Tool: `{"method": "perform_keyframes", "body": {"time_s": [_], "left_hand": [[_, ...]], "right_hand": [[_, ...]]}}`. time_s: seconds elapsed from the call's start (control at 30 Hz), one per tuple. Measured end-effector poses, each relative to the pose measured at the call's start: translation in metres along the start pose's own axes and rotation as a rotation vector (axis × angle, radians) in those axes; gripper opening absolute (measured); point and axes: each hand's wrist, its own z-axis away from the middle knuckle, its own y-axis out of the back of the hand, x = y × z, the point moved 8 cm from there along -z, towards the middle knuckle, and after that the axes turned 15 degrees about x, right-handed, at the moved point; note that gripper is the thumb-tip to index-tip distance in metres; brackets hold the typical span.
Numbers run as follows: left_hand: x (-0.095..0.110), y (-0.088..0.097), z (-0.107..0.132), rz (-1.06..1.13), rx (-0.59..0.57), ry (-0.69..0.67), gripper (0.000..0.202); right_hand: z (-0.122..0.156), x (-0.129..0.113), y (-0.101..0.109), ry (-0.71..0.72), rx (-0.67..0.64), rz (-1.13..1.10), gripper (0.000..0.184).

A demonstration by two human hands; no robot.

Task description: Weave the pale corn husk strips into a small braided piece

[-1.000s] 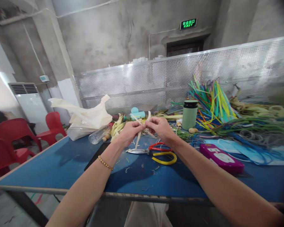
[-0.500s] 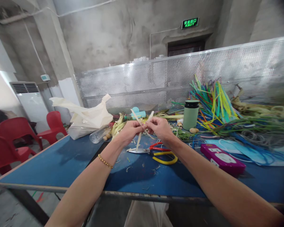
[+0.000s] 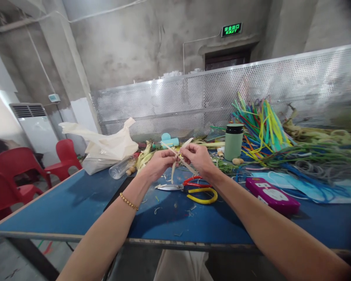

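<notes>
Several pale, flat strips (image 3: pixel 173 171) are held crossed in the air over the blue table (image 3: pixel 76 210), between the two hands. The strips are gripped at the crossing by the left hand (image 3: pixel 161 160), its thumb and fingertips pressed together. They are likewise pinched by the right hand (image 3: pixel 199 158), fingers curled and almost no gap left; the exact finger placement is too small to be made out. Scissors (image 3: pixel 178 187) with one red and one yellow handle are found lying just below. A green canister (image 3: pixel 233 144) is noted upright to the right, near a purple device (image 3: pixel 272 196).
</notes>
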Motion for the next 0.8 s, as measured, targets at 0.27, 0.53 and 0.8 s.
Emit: {"method": "perform_keyframes", "body": {"time_s": [0.27, 0.53, 0.8], "left_hand": [[0.000, 0.009, -0.004, -0.046, 0.079, -0.036, 0.014], [0.003, 0.018, -0.007, -0.194, 0.154, -0.167, 0.013], [-0.001, 0.018, -0.008, -0.121, 0.136, -0.131, 0.022]], "right_hand": [[0.003, 0.002, -0.006, -0.038, -0.079, 0.066, 0.027], [0.017, 0.018, -0.020, -0.314, -0.243, -0.144, 0.018], [0.013, 0.013, -0.018, -0.282, -0.208, -0.099, 0.014]]}}
